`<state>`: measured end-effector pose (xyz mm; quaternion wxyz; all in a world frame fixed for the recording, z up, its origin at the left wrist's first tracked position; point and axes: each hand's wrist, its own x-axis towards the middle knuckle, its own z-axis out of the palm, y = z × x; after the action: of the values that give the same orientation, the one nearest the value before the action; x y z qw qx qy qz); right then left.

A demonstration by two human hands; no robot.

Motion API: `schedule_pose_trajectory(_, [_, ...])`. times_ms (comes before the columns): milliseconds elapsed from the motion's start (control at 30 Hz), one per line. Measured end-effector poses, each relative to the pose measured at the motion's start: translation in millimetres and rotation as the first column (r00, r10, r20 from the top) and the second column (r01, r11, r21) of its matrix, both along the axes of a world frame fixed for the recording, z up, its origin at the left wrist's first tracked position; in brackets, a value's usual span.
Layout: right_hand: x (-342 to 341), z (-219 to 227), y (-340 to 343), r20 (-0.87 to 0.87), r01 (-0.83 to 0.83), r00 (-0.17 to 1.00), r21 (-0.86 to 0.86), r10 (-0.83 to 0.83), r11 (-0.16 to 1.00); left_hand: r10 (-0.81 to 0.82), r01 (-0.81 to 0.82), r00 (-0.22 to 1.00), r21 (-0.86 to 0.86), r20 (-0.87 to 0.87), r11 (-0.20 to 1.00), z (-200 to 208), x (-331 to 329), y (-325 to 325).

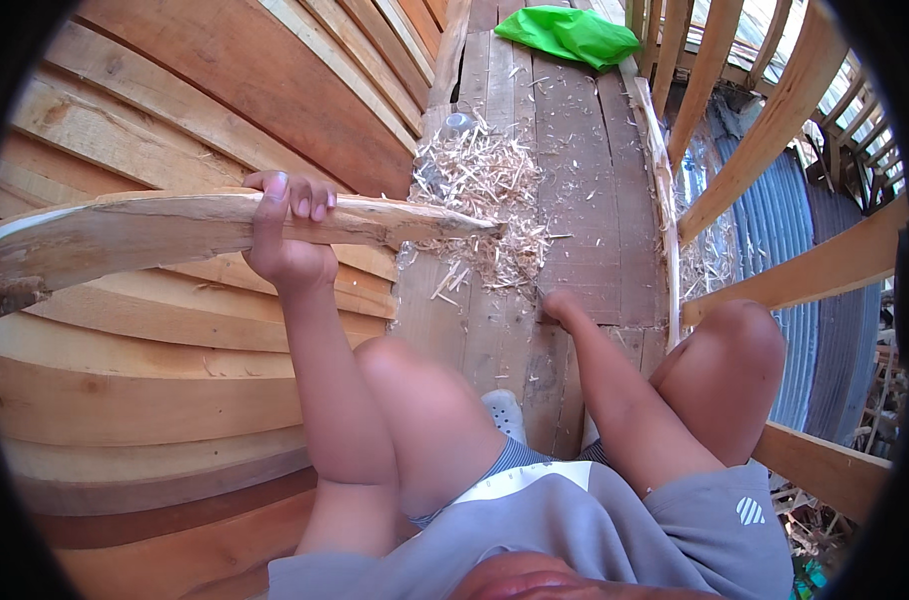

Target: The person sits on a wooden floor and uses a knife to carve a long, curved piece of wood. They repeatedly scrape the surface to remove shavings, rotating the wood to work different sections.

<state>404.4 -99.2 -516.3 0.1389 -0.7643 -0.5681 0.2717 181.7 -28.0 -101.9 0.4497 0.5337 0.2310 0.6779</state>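
Observation:
My left hand (290,235) is closed around a long, rough piece of wood (395,222), thumb on the near face and fingers over its top edge. The wood runs from the left rim to a narrower, darker end above a heap of wood shavings (485,180). Low over the floorboards, to the right of the shavings, is my right hand (559,306). It looks closed, its fingers mostly hidden from view. A thin dark bit shows at its far side, too small to name.
A wall of overlapping wooden boards (155,375) rises close on my left. On the right stand wooden railing slats (800,270), with corrugated metal sheets (790,220) beyond. A bright green bag (570,35) lies farther along the plank floor (585,180). A small grey bowl-like object (458,124) sits by the shavings.

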Motion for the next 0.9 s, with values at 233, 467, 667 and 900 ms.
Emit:
schedule_pose_trajectory(233, [-9.5, 179.2, 98.7, 0.079, -0.034, 0.994, -0.385, 0.07, 0.922, -0.039, 0.039, 0.998, -0.003, -0.058, 0.999, 0.6, -8.7, 4.2])
schedule_pose_trajectory(467, [81.0, 181.8, 114.6, 0.032, 0.065, 0.998, -0.504, -0.057, 0.861, -0.098, 0.104, 0.994, 0.119, -0.056, 0.987, 26.9, -6.6, -6.0])
schedule_pose_trajectory(667, [93.5, 78.9, 118.1, -0.121, -0.093, 0.99, -0.117, 0.079, 0.989, -0.067, 0.084, 0.993, 0.182, -0.095, 0.98, 50.6, -2.5, -20.1])
schedule_pose_trajectory(900, [78.1, 38.3, 96.0, -0.121, -0.438, 0.893, -0.464, 0.435, 0.77, 0.12, -0.108, 0.99, 0.158, -0.072, 0.982, 70.3, -18.8, -41.1])
